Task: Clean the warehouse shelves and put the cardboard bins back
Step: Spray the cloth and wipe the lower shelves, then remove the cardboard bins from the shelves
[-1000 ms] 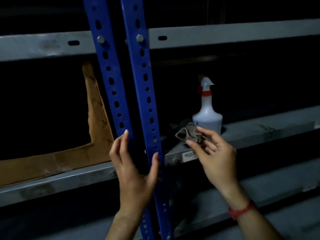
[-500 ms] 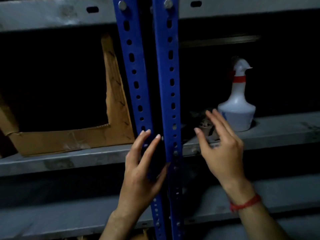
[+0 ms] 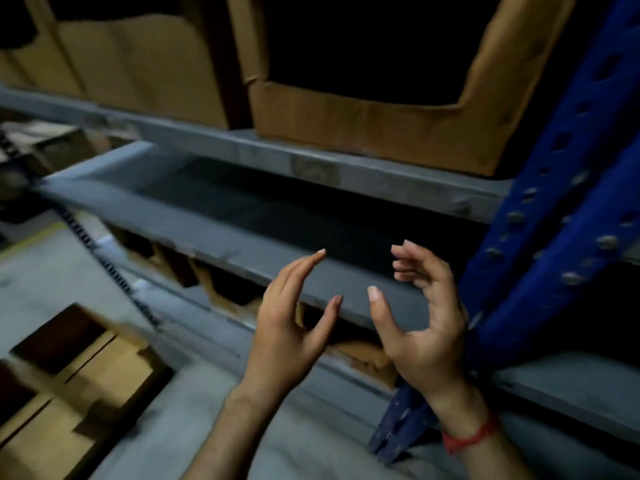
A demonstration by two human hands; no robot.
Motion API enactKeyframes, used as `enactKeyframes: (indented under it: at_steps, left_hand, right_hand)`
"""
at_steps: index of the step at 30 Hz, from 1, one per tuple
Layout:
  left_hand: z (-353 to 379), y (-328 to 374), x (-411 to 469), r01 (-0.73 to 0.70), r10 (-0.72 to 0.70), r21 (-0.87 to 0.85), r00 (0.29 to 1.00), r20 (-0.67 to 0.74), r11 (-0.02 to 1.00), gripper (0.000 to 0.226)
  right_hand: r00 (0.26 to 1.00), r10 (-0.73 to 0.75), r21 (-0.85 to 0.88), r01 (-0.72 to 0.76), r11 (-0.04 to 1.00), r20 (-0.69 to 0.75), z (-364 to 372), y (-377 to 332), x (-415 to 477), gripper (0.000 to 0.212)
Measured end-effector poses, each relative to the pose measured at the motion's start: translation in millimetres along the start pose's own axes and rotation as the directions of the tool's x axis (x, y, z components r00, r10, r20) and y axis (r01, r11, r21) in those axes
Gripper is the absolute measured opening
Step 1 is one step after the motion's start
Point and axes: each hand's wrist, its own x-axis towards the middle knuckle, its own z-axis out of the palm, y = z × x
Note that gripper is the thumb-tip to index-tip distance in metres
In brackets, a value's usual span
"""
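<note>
Left hand [image 3: 287, 329] and right hand [image 3: 424, 329] held nothing before the grey shelf [image 3: 194, 220].
The left was spread straight; the right was loosely curled, just beside the blue upright [image 3: 554, 202].

The top edge cuts off the cardboard bin [image 3: 363, 129] at upper centre. Blur smears the boxes [image 3: 104, 368] at lower left; the blue upright [image 3: 554, 209] leaves the frame at right.

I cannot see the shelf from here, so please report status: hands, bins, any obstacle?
Both hands open, empty: left hand, right hand. Cardboard bin sits on upper shelf. Blue upright close beside right hand.
</note>
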Motion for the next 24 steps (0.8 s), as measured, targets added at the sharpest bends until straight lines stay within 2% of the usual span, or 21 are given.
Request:
enactKeyframes:
  at_steps: [4, 12, 16, 24]
  left_hand:
    - [-46, -30, -26, 0.170, -0.168, 0.018, 0.984, -0.053, 0.985, 0.057]
    - [-147, -78, -59, 0.368, -0.356, 0.069, 0.924, -0.138, 0.927, 0.057]
    - [-199, -105, -76, 0.460, -0.448, 0.028, 0.875, -0.182, 0.888, 0.055]
    - [-292, -161, -123, 0.631, -0.651, -0.159, 0.736, -0.185, 0.759, 0.046]
  right_hand:
    - [0.990, 0.077, 0.091, -0.088, 0.992, 0.114, 54, -9, -13, 0.062]
    - [0.948, 0.166, 0.179, -0.219, 0.959, 0.273, 159, -48, -33, 0.069]
    - [0.908, 0.214, 0.141, -0.280, 0.950, 0.361, 212, -68, -47, 0.067]
    - [0.811, 0.267, 0.153, -0.397, 0.905, 0.521, 315, -109, -83, 0.066]
